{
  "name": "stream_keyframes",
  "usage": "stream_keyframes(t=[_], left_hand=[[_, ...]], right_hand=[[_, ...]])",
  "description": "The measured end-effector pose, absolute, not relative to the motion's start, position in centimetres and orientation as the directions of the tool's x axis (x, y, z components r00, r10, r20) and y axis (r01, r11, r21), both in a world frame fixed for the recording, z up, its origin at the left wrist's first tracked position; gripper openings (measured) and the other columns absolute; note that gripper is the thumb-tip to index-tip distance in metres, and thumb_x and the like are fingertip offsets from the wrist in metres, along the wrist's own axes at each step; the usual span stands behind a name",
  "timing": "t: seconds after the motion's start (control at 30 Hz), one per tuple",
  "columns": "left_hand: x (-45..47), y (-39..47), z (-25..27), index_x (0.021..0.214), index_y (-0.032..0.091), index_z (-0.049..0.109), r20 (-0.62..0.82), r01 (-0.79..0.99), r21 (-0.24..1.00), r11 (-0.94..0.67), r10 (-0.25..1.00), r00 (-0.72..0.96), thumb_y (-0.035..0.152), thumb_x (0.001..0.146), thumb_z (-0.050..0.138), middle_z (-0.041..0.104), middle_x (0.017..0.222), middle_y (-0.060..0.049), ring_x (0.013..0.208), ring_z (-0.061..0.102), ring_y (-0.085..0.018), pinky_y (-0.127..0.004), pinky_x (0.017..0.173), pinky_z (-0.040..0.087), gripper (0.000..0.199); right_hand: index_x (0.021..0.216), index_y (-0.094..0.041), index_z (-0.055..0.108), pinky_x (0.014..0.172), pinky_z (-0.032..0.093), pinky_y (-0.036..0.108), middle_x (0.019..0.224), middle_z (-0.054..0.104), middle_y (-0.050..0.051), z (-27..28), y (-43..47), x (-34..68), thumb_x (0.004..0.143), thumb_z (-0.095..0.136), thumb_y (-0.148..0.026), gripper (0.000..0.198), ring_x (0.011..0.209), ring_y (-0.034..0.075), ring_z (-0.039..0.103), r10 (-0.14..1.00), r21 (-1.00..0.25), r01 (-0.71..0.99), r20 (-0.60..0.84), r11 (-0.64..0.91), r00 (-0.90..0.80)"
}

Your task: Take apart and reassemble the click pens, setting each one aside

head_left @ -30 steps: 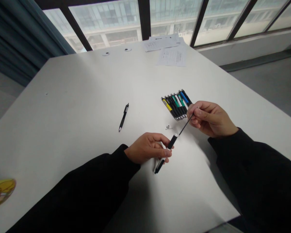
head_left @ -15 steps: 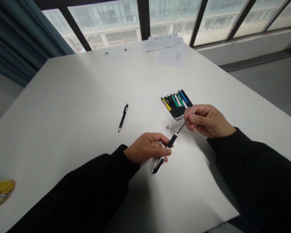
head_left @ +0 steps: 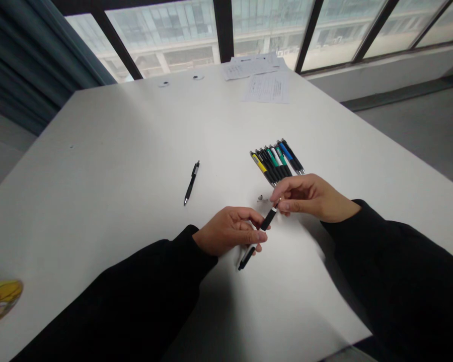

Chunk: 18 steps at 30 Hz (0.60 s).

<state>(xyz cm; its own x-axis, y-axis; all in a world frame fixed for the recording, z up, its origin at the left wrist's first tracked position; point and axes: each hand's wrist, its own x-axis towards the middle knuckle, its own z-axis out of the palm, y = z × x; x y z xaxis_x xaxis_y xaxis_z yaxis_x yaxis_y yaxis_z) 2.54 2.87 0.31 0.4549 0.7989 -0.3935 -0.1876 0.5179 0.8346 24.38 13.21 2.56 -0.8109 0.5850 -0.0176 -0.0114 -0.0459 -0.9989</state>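
Between the fingers of my left hand [head_left: 230,231] is a white and black pen barrel [head_left: 268,219], tilted with its open end up and to the right. My right hand [head_left: 305,197] pinches the thin pen refill [head_left: 277,202] at that end; most of the refill is inside the barrel and my fingertips nearly touch its rim. A small metallic pen tip [head_left: 260,197] lies on the table just behind my right fingertips. Beyond my right hand, several pens [head_left: 275,162] with yellow, black, green, white and blue bodies lie side by side in a row.
A single black pen [head_left: 192,183] lies on the white table [head_left: 136,151] left of the row. Printed papers [head_left: 266,86] and two small white pieces [head_left: 198,77] are near the window. At the lower left edge sits a yellow patterned object [head_left: 2,300].
My right hand has moved down and left, sliding the refill into the barrel. More of the pen row shows now. My left hand has stayed in place.
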Motion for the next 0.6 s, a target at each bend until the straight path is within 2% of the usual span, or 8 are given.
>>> stream_keyframes(t=[0.1, 0.43, 0.6], left_hand=[[2.52, 2.84, 0.29, 0.087, 0.012, 0.065, -0.396, -0.177, 0.836, 0.520, 0.794, 0.461, 0.035, 0.066, 0.089, 0.068, 0.060, -0.002, 0.052, 0.066, -0.015, -0.023, 0.051, 0.051, 0.039], [2.85, 2.81, 0.17, 0.086, 0.011, 0.066, -0.356, -0.195, 0.867, 0.458, 0.844, 0.400, 0.031, 0.065, 0.090, 0.068, 0.059, -0.002, 0.051, 0.064, -0.013, -0.022, 0.050, 0.049, 0.038], [2.88, 2.88, 0.13, 0.085, 0.011, 0.066, -0.348, -0.201, 0.869, 0.451, 0.848, 0.399, 0.030, 0.063, 0.090, 0.069, 0.061, -0.002, 0.055, 0.066, -0.014, -0.023, 0.053, 0.052, 0.038]], right_hand=[[0.084, -0.013, 0.071, 0.058, 0.052, 0.025, 0.071, 0.066, 0.003, 2.62, 13.11, 24.42, 0.081, 0.079, -0.032, 0.020, 0.060, 0.011, 0.058, 0.590, -1.000, 0.012, -0.015, -0.010, -0.807], [0.078, -0.013, 0.072, 0.056, 0.046, 0.025, 0.066, 0.064, 0.002, 2.68, 12.93, 24.39, 0.080, 0.080, -0.029, 0.018, 0.058, 0.011, 0.056, 0.604, -0.999, -0.016, -0.012, -0.041, -0.797], [0.088, -0.014, 0.077, 0.061, 0.050, 0.026, 0.073, 0.068, 0.003, 2.86, 12.85, 24.33, 0.074, 0.085, -0.025, 0.019, 0.064, 0.013, 0.060, 0.615, -0.999, -0.017, 0.038, 0.039, -0.788]])
